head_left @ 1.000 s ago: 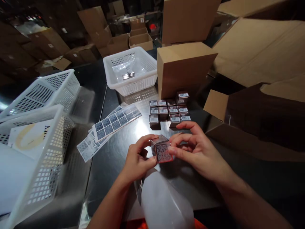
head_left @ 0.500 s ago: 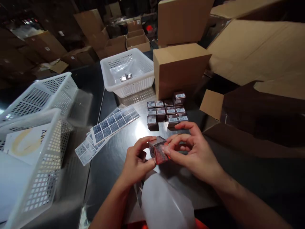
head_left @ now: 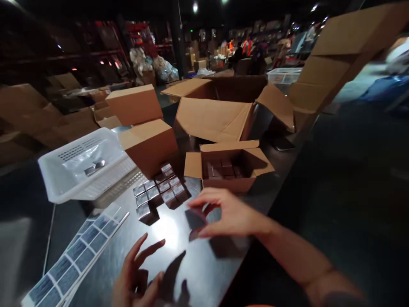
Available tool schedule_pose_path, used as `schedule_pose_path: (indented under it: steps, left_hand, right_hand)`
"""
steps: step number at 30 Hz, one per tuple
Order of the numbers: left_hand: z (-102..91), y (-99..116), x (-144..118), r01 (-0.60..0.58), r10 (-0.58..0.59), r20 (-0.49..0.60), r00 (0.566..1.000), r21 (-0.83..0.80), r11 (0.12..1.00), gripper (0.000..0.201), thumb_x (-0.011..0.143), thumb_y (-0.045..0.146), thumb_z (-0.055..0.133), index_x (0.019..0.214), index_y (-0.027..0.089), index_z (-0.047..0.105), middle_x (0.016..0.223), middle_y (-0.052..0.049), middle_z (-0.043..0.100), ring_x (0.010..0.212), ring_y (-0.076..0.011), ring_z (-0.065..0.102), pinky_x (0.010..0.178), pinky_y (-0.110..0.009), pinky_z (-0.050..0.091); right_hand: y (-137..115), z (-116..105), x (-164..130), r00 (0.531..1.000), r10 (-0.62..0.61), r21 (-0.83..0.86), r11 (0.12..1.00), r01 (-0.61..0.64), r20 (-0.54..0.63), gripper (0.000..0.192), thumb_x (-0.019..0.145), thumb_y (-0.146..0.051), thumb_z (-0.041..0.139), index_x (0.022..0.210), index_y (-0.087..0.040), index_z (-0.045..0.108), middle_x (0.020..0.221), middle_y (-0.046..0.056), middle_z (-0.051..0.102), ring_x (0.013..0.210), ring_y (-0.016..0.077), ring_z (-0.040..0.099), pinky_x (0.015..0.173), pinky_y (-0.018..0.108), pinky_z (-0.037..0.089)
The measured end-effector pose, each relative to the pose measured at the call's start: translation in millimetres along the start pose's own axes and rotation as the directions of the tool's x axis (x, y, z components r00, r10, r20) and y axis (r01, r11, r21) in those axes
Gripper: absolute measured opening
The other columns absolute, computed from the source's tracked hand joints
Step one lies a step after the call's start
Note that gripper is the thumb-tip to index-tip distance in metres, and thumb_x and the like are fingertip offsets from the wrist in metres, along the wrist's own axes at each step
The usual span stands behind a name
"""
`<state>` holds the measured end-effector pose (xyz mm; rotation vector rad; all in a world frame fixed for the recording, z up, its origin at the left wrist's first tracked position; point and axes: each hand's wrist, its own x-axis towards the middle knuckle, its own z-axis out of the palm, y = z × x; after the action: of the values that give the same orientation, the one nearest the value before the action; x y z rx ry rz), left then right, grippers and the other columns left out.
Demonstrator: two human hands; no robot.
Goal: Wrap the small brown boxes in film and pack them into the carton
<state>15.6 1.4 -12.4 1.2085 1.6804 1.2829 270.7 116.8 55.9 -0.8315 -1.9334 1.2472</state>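
Head view: handheld box blurry

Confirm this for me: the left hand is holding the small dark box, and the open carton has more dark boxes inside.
Wrong hand: the head view shows the right hand holding the small dark box. The open carton does have more dark boxes inside.

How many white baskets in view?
2: a near basket left of the small boxes, and a far basket in the right background. Others may be hidden.
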Motion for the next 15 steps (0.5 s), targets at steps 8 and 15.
schedule_pose_path:
  steps: [8, 15]
  left_hand:
    - [1.0, 0.0, 5.3, -0.006, 0.008, -0.026, 1.000, 0.095, 0.995, 0.064, 0.073, 0.062, 0.071, 0.125, 0.026, 0.062, 0.103, -0.005, 0.077, 0.042, -0.0092, 0.042, 0.044, -0.025, 0.040]
    - [-7.8, -11.7, 16.2, -0.014, 0.020, -0.044, 0.999, 0.148, 0.989, 0.058, 0.075, 0.055, 0.070, 0.124, 0.025, 0.062, 0.097, -0.005, 0.077, 0.046, -0.0105, 0.048, 0.047, -0.025, 0.043]
  right_hand:
    - [21.1, -128.2, 3.7, 0.939, 0.096, -0.918, 0.199, -0.343, -0.330, 0.034, 0.086, -0.006, 0.058, 0.118, -0.010, 0.067, 0.113, 0.017, 0.070, 0.098, 0.0288, 0.070, 0.083, 0.038, 0.056]
    - [39.2, -131.2, 26.7, 0.937, 0.228, -0.944, 0.136, -0.299, -0.264, 0.026, 0.095, -0.024, 0.064, 0.119, -0.013, 0.064, 0.122, 0.012, 0.066, 0.110, 0.0242, 0.065, 0.093, 0.043, 0.055]
